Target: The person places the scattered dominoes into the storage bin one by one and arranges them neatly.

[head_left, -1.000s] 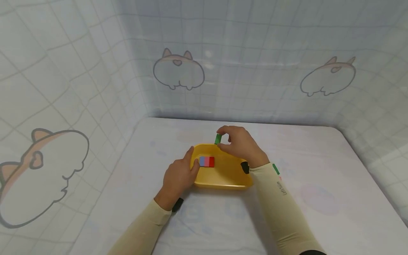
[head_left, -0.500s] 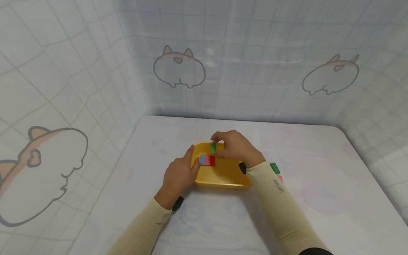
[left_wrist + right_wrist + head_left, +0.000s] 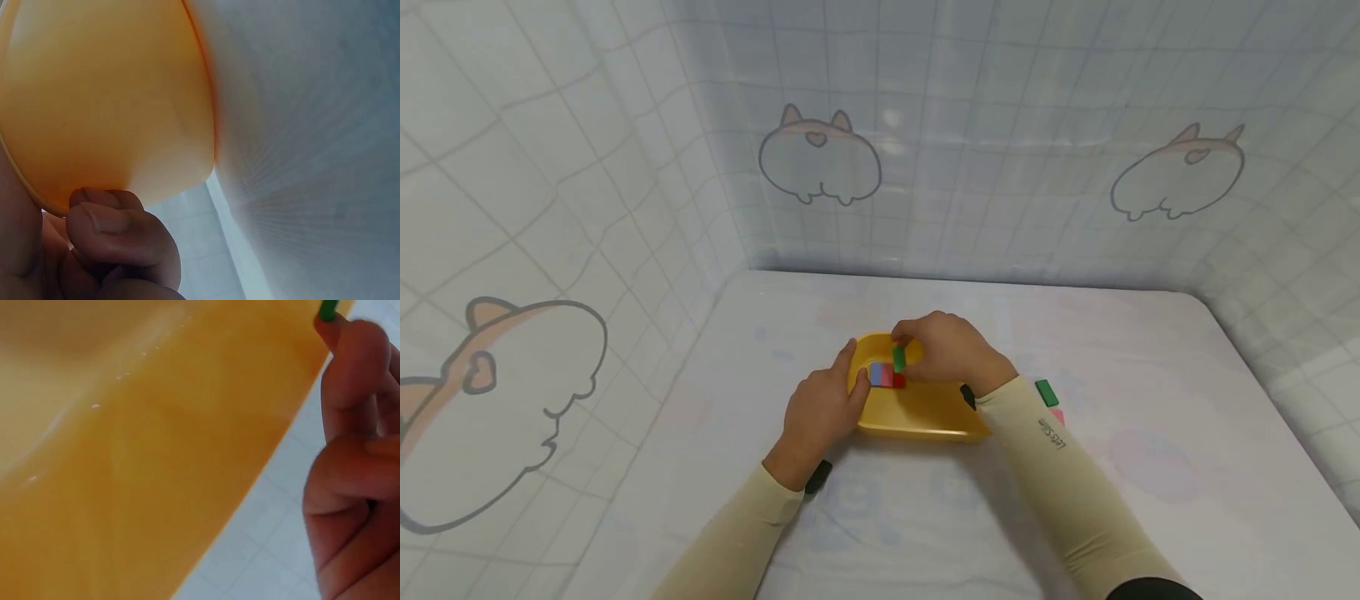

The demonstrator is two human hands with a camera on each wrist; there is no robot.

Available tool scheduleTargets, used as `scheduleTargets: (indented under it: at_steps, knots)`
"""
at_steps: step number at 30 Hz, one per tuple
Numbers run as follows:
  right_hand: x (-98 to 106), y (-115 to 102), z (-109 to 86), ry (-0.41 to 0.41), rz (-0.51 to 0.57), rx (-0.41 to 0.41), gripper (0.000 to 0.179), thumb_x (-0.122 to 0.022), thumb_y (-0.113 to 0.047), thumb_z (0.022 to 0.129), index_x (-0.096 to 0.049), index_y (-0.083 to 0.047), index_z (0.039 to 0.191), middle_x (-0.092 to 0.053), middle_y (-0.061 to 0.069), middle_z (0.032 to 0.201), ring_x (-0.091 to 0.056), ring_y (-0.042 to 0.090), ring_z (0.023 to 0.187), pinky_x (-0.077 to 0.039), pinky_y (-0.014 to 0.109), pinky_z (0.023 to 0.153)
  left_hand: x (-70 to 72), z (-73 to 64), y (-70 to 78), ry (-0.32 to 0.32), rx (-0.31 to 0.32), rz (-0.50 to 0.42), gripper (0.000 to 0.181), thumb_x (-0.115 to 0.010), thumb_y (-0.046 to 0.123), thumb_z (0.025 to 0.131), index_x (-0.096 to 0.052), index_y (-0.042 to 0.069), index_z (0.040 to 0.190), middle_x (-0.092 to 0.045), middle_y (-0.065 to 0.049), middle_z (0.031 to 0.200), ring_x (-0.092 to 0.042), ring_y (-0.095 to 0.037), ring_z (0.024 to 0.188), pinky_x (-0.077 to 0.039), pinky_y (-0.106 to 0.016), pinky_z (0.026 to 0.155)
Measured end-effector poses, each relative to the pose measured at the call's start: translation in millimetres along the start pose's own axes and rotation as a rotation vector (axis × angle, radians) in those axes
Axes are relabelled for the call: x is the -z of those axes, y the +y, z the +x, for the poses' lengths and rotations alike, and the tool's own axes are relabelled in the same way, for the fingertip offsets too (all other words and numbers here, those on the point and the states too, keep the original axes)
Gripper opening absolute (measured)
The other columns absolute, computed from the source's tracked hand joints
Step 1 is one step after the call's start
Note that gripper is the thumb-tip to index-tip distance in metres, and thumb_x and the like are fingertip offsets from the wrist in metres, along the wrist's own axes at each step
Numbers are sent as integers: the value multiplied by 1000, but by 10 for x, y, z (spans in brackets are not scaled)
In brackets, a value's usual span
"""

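Note:
A yellow plastic tray [image 3: 925,410] stands on the table in the head view. My left hand [image 3: 823,410] grips its left rim; in the left wrist view curled fingers [image 3: 125,234] lie against the tray's outer wall. Inside the tray sit a blue block [image 3: 876,375], a pink block [image 3: 887,372] and a red block [image 3: 898,381], side by side in a row. Between thumb and fingers my right hand [image 3: 953,350] pinches a green block [image 3: 899,359], just behind the red one and partly covering it. Whether the two touch I cannot tell.
To the right of the tray, beside the right sleeve, a second green block [image 3: 1047,392] lies on the white table cover [image 3: 1157,392]. A pink block [image 3: 1057,415] is next to it, partly hidden by the sleeve. A tile-patterned curtain [image 3: 1000,167] surrounds the table.
My right hand has brought the green block from above the tray's far rim down and nearer, to beside the red block. The left hand has stayed on the rim.

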State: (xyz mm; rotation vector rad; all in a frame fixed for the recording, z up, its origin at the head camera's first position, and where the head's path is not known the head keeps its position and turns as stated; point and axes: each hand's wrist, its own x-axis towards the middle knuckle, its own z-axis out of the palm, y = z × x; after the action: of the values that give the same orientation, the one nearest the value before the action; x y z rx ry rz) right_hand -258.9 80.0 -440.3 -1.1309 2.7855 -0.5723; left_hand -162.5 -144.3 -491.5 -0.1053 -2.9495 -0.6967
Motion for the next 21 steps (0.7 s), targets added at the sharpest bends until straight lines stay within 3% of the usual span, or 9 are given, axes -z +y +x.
scheduleTargets:
  at_steps: [8,21]
  knots:
    - [-58,-32,24,-74,-104,-16,40,-88,-28,84,-76,-18,121,-75,-3,99,-62,17,81,-55,37,78,18,-16,17,-14,15,-5,65,-44,47,108,-40,14,164,-50,-3,57,-50,-22,47,-43,-36,46]
    - [-106,-52,21,-168,-218,-85,36,-88,-26,81,-76,-22,115,-69,-10,90,-60,15,79,-53,34,73,18,-24,22,3,-2,-4,64,-46,45,108,-41,12,163,-48,-3,56,-47,-22,45,-42,-35,44]
